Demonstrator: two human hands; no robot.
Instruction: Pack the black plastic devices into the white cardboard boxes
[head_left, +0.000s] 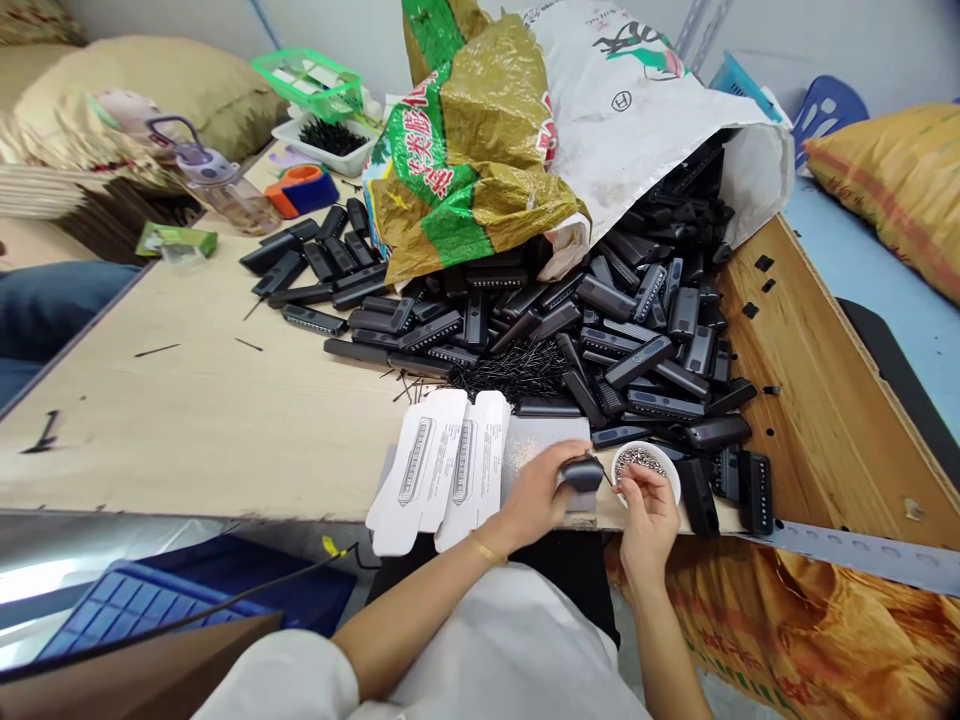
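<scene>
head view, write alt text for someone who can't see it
A person's left hand holds a black piece; the right hand is at a white bowl of small metal parts. A heap of black pieces lies on the table by a white sack, with two printed white cartons in front.

My left: lidded drink bottle [238, 200] beside an orange-and-blue tape dispenser [319, 193]; green packet [174, 240] a little nearer me. Farther back, a green basket [334, 98]. My right: yellow sack [896, 195], blue plastic seat [821, 118] partly behind it. Low on my left, blue crate [150, 612].
</scene>
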